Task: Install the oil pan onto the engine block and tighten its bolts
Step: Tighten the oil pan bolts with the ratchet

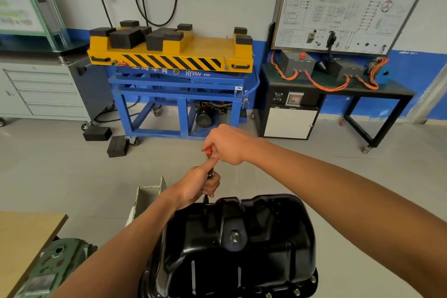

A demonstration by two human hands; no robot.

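I judge the glossy black steel oil pan [242, 249], near centre, seated with near-flange bolts [297, 292] in; my left hand [200, 184] grips the red-handled ratchet [208, 153] at its far edge, right hand [229, 144] the handle, tightening unfinished.

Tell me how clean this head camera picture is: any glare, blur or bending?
Head view: wide-angle bending curves the forearms and tilts the white wiring-diagram board; glare streaks lie on the glossy black pressed-metal oil pan; the board's print is too soft to read; the left hand and right hand gripping the red-handled ratchet are fairly sharp; lighting is even.
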